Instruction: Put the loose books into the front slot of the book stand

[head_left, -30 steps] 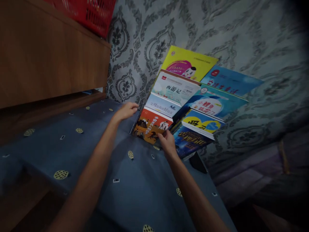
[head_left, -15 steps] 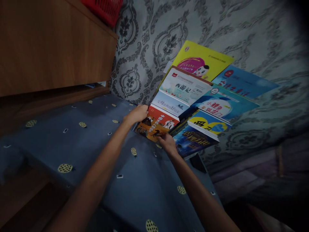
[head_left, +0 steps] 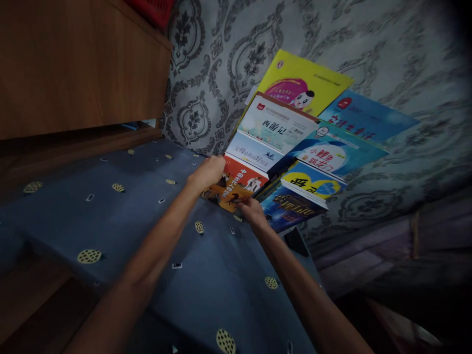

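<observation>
An orange-red book [head_left: 236,183] stands at the front of the left row of books, leaning back. My left hand [head_left: 209,173] is closed on its left edge, the fingertips partly hidden behind it. At the lower right corner of the same book, my right hand [head_left: 252,211] pinches the cover's edge. Right behind it come a pale blue book [head_left: 254,151], a white book [head_left: 278,123] and a tall yellow book [head_left: 309,73]. Beside my right hand, a dark blue book [head_left: 293,209] fronts the right row.
Behind the dark blue book are a yellow-and-blue book [head_left: 313,181], a teal book [head_left: 328,152] and a light blue book [head_left: 372,118]. Patterned wallpaper [head_left: 254,54] rises behind. A wooden cabinet [head_left: 81,69] with a red basket [head_left: 157,11] borders the blue pineapple-print cloth [head_left: 147,236].
The whole view has shifted slightly, so everything sits a little further left and higher. Both hands keep their hold on the orange-red book, which stays in its place among the others.
</observation>
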Demonstrator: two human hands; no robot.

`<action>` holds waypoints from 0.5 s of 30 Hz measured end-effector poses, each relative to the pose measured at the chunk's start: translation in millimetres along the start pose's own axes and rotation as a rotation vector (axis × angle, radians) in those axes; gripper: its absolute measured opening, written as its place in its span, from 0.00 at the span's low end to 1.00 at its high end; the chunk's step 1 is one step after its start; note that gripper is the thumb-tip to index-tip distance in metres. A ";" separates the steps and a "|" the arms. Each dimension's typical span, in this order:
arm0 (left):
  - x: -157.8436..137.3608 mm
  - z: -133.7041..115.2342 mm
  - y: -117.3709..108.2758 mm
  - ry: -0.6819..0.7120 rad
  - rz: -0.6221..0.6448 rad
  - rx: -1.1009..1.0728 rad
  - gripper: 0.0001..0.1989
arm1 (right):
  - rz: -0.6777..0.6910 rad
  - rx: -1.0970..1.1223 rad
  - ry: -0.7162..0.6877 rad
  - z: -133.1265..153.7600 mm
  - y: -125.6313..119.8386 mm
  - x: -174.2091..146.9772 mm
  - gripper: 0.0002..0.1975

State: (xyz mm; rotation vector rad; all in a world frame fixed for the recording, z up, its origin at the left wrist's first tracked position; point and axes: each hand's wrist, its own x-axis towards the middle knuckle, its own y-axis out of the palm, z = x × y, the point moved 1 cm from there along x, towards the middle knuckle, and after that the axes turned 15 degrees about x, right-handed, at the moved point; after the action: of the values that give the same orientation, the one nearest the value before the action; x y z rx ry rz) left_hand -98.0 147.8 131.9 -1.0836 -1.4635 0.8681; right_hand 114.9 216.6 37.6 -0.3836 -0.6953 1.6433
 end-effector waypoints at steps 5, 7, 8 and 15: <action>1.3 2.4 2.3 -0.027 0.010 -0.001 0.17 | -0.007 0.057 -0.012 -0.6 -3.0 0.9 0.11; 4.4 8.1 5.2 0.000 0.010 -0.048 0.16 | -0.011 0.081 -0.028 0.9 -3.2 0.5 0.09; 6.1 11.7 6.6 0.014 0.005 -0.077 0.15 | -0.014 0.093 -0.038 1.9 -2.9 0.1 0.09; 13.9 39.3 11.9 0.051 -0.029 -0.159 0.16 | -0.078 0.155 -0.109 4.0 -0.4 -6.1 0.17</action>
State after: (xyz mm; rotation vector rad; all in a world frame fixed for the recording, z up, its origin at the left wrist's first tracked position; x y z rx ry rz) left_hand -135.0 166.2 118.7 -1.1904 -1.5215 0.7076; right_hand 114.0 209.9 40.1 -0.1550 -0.6508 1.6405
